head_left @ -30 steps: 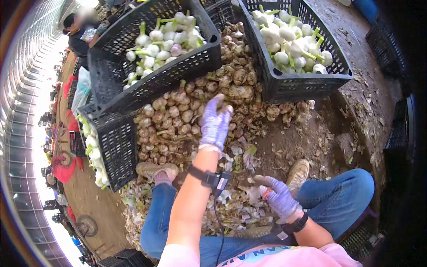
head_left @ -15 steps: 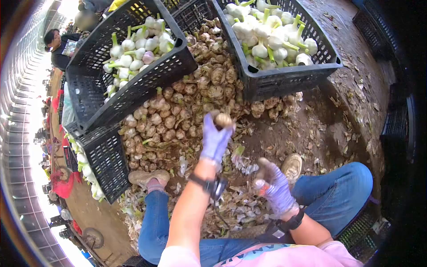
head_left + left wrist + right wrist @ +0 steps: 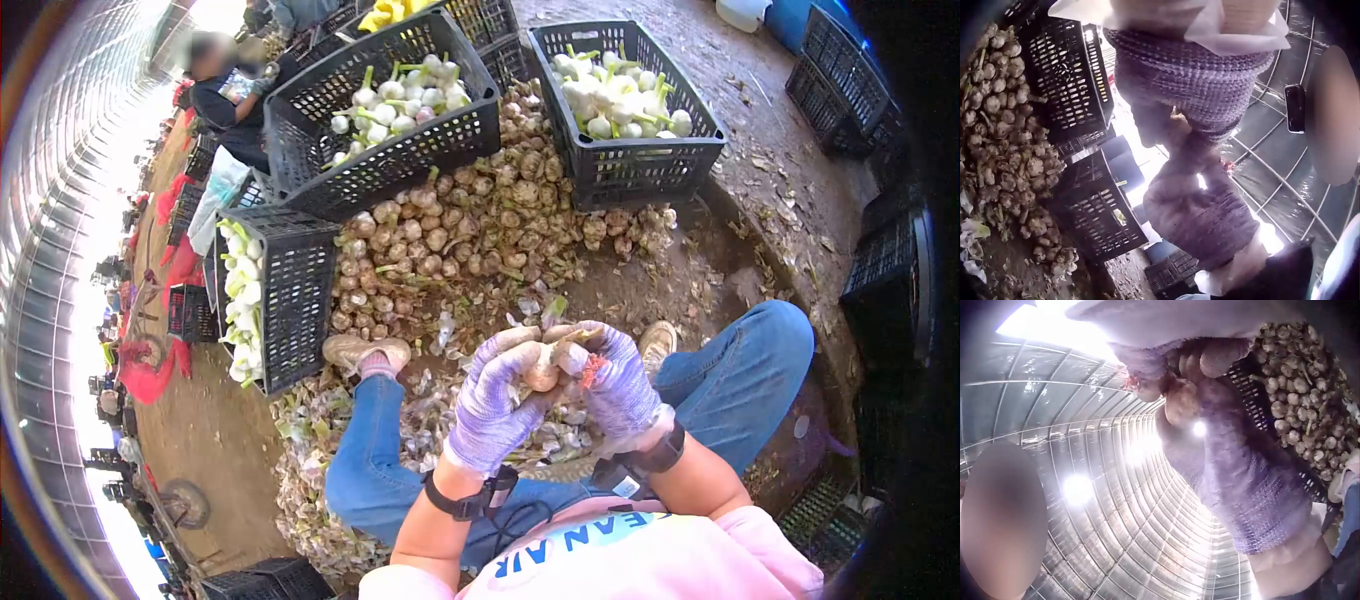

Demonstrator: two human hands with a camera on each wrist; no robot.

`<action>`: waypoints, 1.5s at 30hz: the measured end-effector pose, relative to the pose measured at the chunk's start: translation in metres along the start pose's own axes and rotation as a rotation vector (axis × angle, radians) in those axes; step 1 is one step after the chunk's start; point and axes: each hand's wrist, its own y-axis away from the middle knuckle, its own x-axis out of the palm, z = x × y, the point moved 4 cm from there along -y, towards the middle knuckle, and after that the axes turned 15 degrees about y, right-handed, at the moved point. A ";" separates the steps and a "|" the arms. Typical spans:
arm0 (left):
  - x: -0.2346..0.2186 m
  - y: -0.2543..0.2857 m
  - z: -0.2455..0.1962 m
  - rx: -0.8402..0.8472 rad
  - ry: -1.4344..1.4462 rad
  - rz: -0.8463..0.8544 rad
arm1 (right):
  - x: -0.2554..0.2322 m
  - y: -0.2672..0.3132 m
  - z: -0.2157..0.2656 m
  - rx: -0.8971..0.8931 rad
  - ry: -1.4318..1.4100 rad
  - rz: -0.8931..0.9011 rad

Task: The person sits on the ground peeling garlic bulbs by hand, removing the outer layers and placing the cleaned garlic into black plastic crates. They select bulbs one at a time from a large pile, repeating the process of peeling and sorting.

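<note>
Both hands meet in front of the knees around one garlic bulb point(image 3: 541, 375) with a brownish skin. My left hand point(image 3: 492, 405), in a purple knit glove, grips the bulb between thumb and fingers. From the other side my right hand point(image 3: 620, 390), gloved alike with a bit of red on a finger, pinches at the bulb's top. In the right wrist view the bulb point(image 3: 1182, 403) shows between the fingers of both hands. Beyond them lies a heap of unpeeled garlic point(image 3: 450, 230).
Two black crates, one at back left point(image 3: 390, 165) and one at back right point(image 3: 640, 165), hold white garlic with green stems. A tilted crate point(image 3: 300, 300) stands left of the heap. Peeled skins point(image 3: 340, 470) litter the ground between the legs. Another person point(image 3: 225, 100) sits at far left.
My left hand took a garlic bulb from the heap and drew it back toward the body. My right hand came up to meet it, and both hands now hold the bulb.
</note>
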 end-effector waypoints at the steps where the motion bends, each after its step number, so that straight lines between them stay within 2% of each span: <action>1: -0.002 0.006 -0.001 -0.024 0.065 -0.024 | 0.004 0.005 0.009 0.023 0.015 0.052; 3: -0.003 0.014 -0.009 -0.036 0.128 -0.049 | 0.011 0.016 0.020 0.126 -0.026 0.123; 5: -0.002 0.022 -0.011 -0.206 0.389 -0.137 | 0.006 0.019 0.011 0.108 -0.046 0.147; 6: -0.001 0.025 -0.015 -0.198 0.389 -0.139 | 0.005 0.021 0.009 0.100 -0.072 0.164; 8: 0.000 0.031 -0.013 -0.401 0.606 -0.215 | 0.008 0.025 0.017 0.117 -0.015 0.205; 9: -0.001 0.030 -0.014 -0.390 0.603 -0.216 | 0.010 0.025 0.021 0.066 0.057 0.214; 10: -0.002 0.029 -0.016 -0.301 0.520 -0.189 | 0.011 0.027 0.023 0.020 0.129 0.220; 11: -0.002 0.028 -0.020 -0.213 0.438 -0.160 | 0.013 0.029 0.022 0.053 0.039 0.212; 15: 0.001 0.030 -0.025 -0.212 0.429 -0.147 | 0.009 0.028 0.022 0.131 0.100 0.204; 17: 0.005 0.034 -0.021 -0.394 0.718 -0.211 | 0.006 0.027 0.027 0.082 0.161 0.248; 18: 0.004 0.036 -0.020 -0.402 0.716 -0.215 | 0.005 0.028 0.028 0.037 0.219 0.288; 20: 0.010 0.042 -0.009 -0.657 1.401 -0.292 | 0.001 0.025 0.023 -0.006 0.296 0.299; 21: 0.012 0.041 -0.006 -0.656 1.425 -0.281 | 0.001 0.025 0.025 -0.049 0.440 0.288; 22: 0.014 0.040 -0.007 -0.659 1.424 -0.283 | 0.001 0.025 0.026 -0.094 0.584 0.275; 23: 0.014 0.040 -0.010 -0.639 1.271 -0.338 | 0.001 0.027 0.021 -0.031 0.443 0.227; 24: 0.013 0.037 -0.014 -0.614 1.117 -0.387 | 0.002 0.029 0.020 -0.029 0.443 0.228; 26: 0.014 0.035 -0.021 -0.567 1.063 -0.398 | 0.000 0.034 0.019 0.025 0.325 0.150; 28: 0.013 0.035 -0.029 -0.496 0.822 -0.354 | 0.002 0.039 0.016 0.074 0.294 0.153; 29: 0.015 0.036 -0.029 -0.433 0.834 -0.353 | 0.004 0.040 0.016 0.046 0.212 0.141; 30: 0.015 0.039 -0.026 -0.445 0.834 -0.354 | 0.004 0.039 0.016 0.017 0.130 0.129; 33: 0.015 0.040 -0.024 -0.208 0.478 -0.181 | 0.001 0.029 0.003 -0.022 0.082 0.150; 36: 0.014 0.045 -0.019 -0.269 0.500 -0.167 | -0.004 0.026 0.003 -0.024 0.047 0.144; 37: 0.015 0.044 -0.023 -0.386 0.617 -0.203 | -0.004 0.025 0.006 0.005 0.045 0.194; 38: 0.013 0.043 -0.023 -0.390 0.618 -0.203 | -0.003 0.025 0.010 0.034 0.043 0.242; 39: 0.012 0.043 -0.021 -0.437 0.646 -0.235 | -0.002 0.028 0.023 0.136 0.127 0.276; 40: 0.012 0.043 -0.018 -0.485 0.675 -0.267 | -0.005 0.027 0.022 0.139 0.126 0.271; 42: 0.013 0.042 -0.014 -0.471 0.735 -0.266 | -0.011 0.023 0.019 0.084 0.361 0.267; 43: 0.014 0.043 -0.012 -0.405 0.659 -0.250 | -0.007 0.024 0.021 0.074 0.224 0.281; 44: 0.013 0.043 -0.010 -0.338 0.583 -0.234 | -0.004 0.023 0.020 0.074 0.223 0.281; 45: 0.012 0.043 -0.007 -0.339 0.583 -0.234 | -0.001 0.023 0.018 0.083 0.207 0.265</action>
